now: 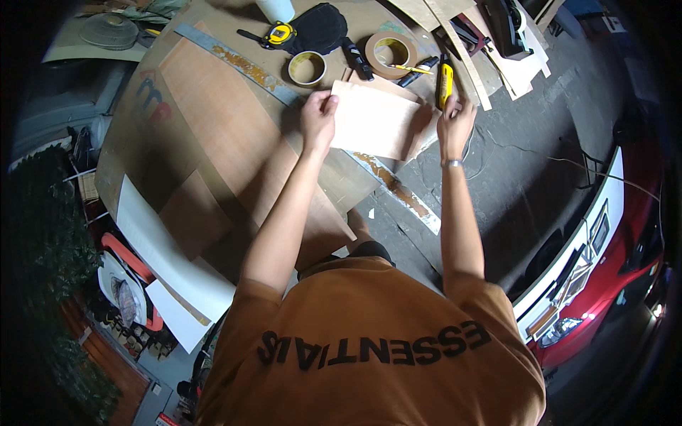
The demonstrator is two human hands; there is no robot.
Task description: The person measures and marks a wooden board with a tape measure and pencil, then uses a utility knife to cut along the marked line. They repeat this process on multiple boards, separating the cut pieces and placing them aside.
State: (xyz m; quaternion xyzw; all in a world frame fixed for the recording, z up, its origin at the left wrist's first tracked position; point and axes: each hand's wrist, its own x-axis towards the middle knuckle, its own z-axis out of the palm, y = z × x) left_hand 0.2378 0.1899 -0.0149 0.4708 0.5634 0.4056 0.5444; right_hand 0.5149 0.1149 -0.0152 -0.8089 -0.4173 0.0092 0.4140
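My left hand pinches the left edge of a pale, thin rectangular wood sheet, thumb on top. The sheet is raised over a long rust-marked metal straightedge and hides its middle. Off the sheet's right side, my right hand has its fingers closed at the near end of a yellow utility knife. The knife points away from me; its grip end is partly covered by the fingers. A long strip of thin reddish plywood lies on the worktable to the left.
Along the far side sit a tape roll, a wider brown tape roll, black markers, a yellow tape measure and a black cap-like item. Wood strips stick out at far right. A cable crosses the floor; a red car stands right.
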